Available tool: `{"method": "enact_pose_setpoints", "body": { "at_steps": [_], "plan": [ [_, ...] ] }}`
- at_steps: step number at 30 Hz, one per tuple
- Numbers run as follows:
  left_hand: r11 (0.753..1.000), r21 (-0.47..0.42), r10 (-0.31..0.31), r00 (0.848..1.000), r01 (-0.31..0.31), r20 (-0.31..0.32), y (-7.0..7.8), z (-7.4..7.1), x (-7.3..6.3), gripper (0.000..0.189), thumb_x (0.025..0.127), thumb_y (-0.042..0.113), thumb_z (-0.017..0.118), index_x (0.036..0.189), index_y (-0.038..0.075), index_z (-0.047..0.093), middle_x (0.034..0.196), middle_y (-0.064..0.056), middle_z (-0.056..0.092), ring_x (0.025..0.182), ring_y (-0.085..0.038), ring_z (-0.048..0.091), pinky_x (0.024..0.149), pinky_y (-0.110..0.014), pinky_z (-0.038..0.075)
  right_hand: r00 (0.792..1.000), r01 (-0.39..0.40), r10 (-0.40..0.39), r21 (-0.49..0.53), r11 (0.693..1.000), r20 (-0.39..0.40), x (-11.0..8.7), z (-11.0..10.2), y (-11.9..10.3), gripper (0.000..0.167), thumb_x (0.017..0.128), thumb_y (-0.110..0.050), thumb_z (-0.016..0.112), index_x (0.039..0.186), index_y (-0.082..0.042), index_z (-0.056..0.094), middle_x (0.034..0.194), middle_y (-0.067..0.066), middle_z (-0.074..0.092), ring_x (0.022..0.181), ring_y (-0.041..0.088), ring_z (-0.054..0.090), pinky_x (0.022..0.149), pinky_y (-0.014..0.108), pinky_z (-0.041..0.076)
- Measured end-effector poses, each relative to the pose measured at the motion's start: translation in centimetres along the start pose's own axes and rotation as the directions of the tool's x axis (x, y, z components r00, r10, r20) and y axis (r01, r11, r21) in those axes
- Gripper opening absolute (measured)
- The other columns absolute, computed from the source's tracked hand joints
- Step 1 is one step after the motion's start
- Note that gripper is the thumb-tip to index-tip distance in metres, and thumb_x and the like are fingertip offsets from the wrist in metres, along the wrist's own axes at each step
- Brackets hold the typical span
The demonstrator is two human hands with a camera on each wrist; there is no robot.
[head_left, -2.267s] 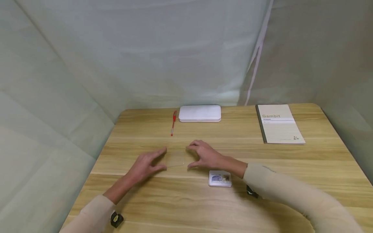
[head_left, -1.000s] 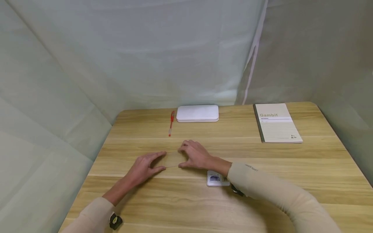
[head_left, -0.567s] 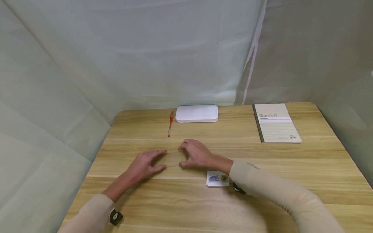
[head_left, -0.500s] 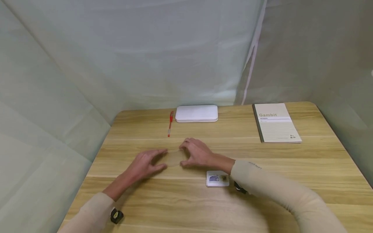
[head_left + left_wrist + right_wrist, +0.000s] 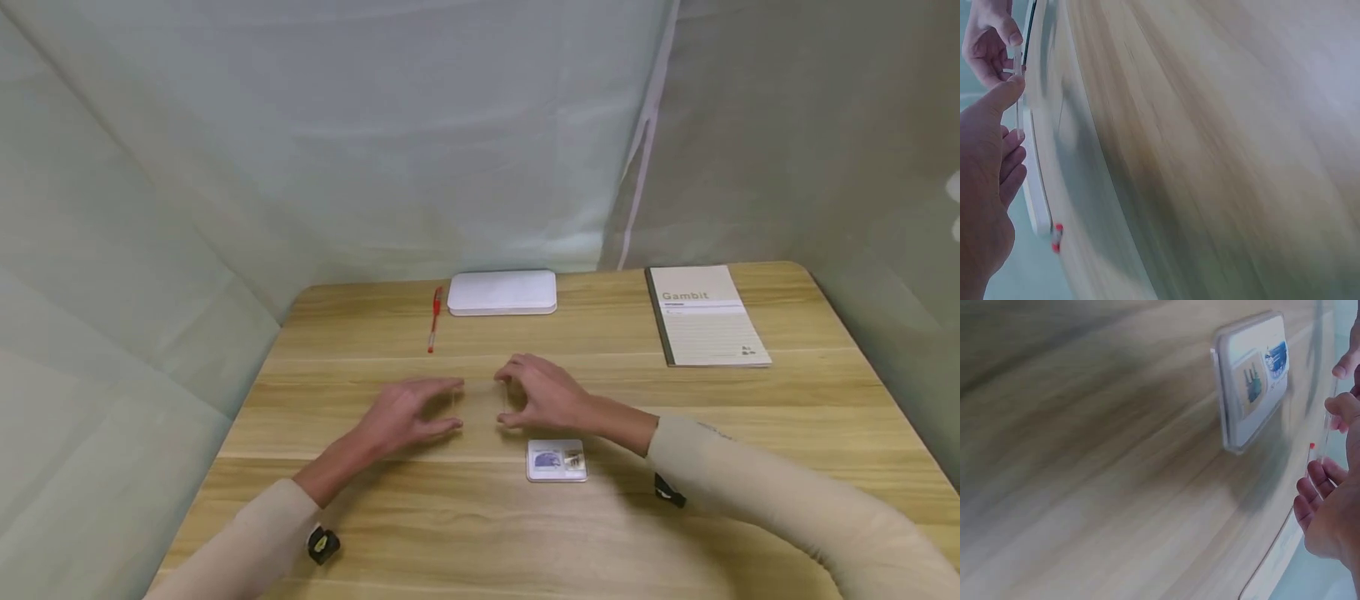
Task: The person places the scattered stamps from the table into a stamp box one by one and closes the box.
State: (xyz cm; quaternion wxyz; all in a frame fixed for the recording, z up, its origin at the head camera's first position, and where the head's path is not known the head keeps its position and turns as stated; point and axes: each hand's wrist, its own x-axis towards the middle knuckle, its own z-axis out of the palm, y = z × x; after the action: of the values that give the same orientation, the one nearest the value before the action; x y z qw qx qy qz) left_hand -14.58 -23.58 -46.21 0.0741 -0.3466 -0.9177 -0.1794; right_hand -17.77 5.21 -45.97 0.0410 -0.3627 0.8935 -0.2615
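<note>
Between my two hands is a clear, thin plastic cover [image 5: 1020,115], hard to make out against the wood in the head view. My left hand [image 5: 408,414] grips its left side with thumb and fingers on opposite edges. The opposite side is held by my right hand [image 5: 547,398] in the same way. Seen edge-on in the left wrist view, the cover looks raised off the table. Just in front of my right hand lies a small flat white case [image 5: 557,461] bearing two stamp-like pictures, with a clear rim in the right wrist view.
At the back of the wooden table [image 5: 420,517] lie a red pen [image 5: 434,320] and a white flat box [image 5: 502,293]. A "Gambit" notebook [image 5: 708,317] lies at the back right. Pale cloth walls [image 5: 450,150] rise around the table.
My right hand has come in from the right and taken hold of the clear cover's edge. Both hands have since moved rightward with it, nearer the white case.
</note>
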Motion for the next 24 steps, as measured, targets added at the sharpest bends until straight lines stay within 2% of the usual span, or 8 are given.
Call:
{"method": "enact_pose_setpoints", "body": {
  "at_steps": [5,9,24],
  "plan": [
    [0.998,-0.013,0.061,0.998,-0.061,-0.015,1.3,0.9,1.4,0.061,0.085,0.036,0.092,0.135,0.008,0.071,0.128,-0.008,0.075,0.115,-0.026,0.073,0.099,-0.044,0.059,0.999,0.018,-0.018,-0.030,0.999,-0.027,-2.1,-1.0,0.8,0.060,0.081,-0.037,0.090,0.127,-0.004,0.071,0.121,0.007,0.069,0.108,0.022,0.064,0.093,0.039,0.057],
    [0.997,-0.029,0.070,0.998,-0.069,0.005,2.6,1.6,2.3,0.061,0.086,0.038,0.090,0.136,0.009,0.071,0.130,-0.006,0.074,0.117,-0.025,0.072,0.102,-0.043,0.058,0.998,0.024,-0.026,-0.032,0.999,-0.052,-3.9,-1.6,1.3,0.059,0.081,-0.036,0.090,0.126,-0.003,0.071,0.119,0.008,0.070,0.109,0.023,0.065,0.094,0.042,0.058],
    [0.987,-0.107,0.124,0.992,-0.120,0.033,6.7,3.4,3.0,0.060,0.087,0.039,0.090,0.135,0.008,0.071,0.131,-0.006,0.074,0.120,-0.021,0.071,0.104,-0.037,0.056,0.995,0.003,-0.003,0.004,1.000,-0.097,-9.5,-1.4,2.3,0.057,0.078,-0.035,0.094,0.121,-0.005,0.071,0.115,0.003,0.069,0.106,0.020,0.065,0.095,0.046,0.058]
  ]
}}
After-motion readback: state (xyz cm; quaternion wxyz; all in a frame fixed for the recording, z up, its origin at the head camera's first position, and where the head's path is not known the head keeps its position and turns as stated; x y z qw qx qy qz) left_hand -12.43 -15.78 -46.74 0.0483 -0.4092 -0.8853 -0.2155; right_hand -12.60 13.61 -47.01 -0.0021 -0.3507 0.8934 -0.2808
